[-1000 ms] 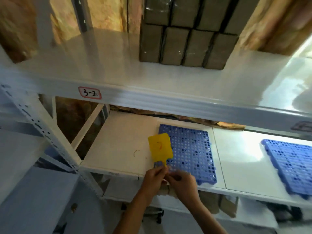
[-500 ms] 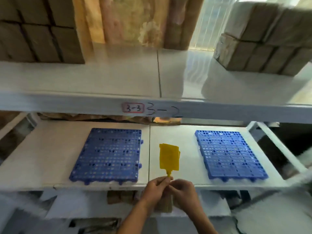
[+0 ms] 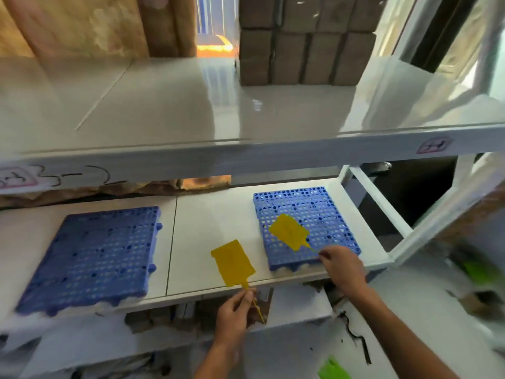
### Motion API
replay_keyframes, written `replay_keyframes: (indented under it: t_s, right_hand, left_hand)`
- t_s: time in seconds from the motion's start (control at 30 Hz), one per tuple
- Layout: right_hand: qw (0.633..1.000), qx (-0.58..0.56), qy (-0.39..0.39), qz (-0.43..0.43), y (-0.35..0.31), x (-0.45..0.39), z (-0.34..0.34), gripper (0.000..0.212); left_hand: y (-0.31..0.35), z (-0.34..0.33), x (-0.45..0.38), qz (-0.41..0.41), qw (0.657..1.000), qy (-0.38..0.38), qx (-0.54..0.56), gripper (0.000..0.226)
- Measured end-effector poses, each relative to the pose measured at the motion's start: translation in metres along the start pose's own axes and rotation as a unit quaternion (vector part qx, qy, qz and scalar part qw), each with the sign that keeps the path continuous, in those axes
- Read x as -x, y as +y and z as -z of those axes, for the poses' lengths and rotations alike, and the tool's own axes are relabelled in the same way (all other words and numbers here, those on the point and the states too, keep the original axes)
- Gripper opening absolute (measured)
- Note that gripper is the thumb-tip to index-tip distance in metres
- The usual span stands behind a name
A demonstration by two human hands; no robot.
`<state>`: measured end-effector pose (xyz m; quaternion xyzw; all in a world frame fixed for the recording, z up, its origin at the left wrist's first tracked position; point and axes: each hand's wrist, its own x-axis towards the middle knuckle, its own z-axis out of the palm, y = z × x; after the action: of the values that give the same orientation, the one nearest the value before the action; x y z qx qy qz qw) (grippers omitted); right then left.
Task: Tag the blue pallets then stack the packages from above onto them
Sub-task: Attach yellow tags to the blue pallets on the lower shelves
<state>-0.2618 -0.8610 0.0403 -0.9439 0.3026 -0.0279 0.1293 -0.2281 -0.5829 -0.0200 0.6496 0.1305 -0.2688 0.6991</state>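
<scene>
Two blue perforated pallets lie on the lower white shelf (image 3: 216, 214): a left pallet (image 3: 93, 258) and a right pallet (image 3: 306, 214). My left hand (image 3: 235, 310) pinches the stem of a yellow tag (image 3: 233, 262) in front of the shelf edge, between the pallets. My right hand (image 3: 341, 266) holds the thin stem of a second yellow tag (image 3: 289, 234), whose flat part lies over the right pallet near its front. Brown packages (image 3: 303, 42) are stacked on the upper shelf (image 3: 175, 105), above the right pallet.
The upper shelf's front beam carries handwritten labels (image 3: 434, 145). A white diagonal brace (image 3: 379, 206) closes the rack's right end. A green tag (image 3: 332, 370) lies low in front. Brown boards (image 3: 82, 23) stand at the back left.
The view has swung right. The hands, together on one stem before, have split: the right hand moved to the right pallet with a second yellow tag, the left keeps one.
</scene>
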Motion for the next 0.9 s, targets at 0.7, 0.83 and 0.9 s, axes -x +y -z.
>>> replay_keyframes:
  t_s: [0.7, 0.83, 0.9]
  right_hand:
    - [0.943, 0.199, -0.089, 0.253, 0.046, -0.093, 0.0, 0.017]
    - [0.93, 0.218, -0.083, 0.286, 0.036, -0.096, -0.004, 0.019]
    - [0.926, 0.219, -0.088, 0.295, 0.033, -0.098, -0.005, 0.02]
  left_hand:
    - [-0.012, 0.058, 0.027, -0.003, 0.998, 0.069, -0.007, 0.016]
    - [-0.014, 0.06, 0.028, 0.006, 0.998, 0.069, -0.01, 0.016]
    - [-0.013, 0.063, 0.028, 0.006, 0.997, 0.071, -0.01, 0.016]
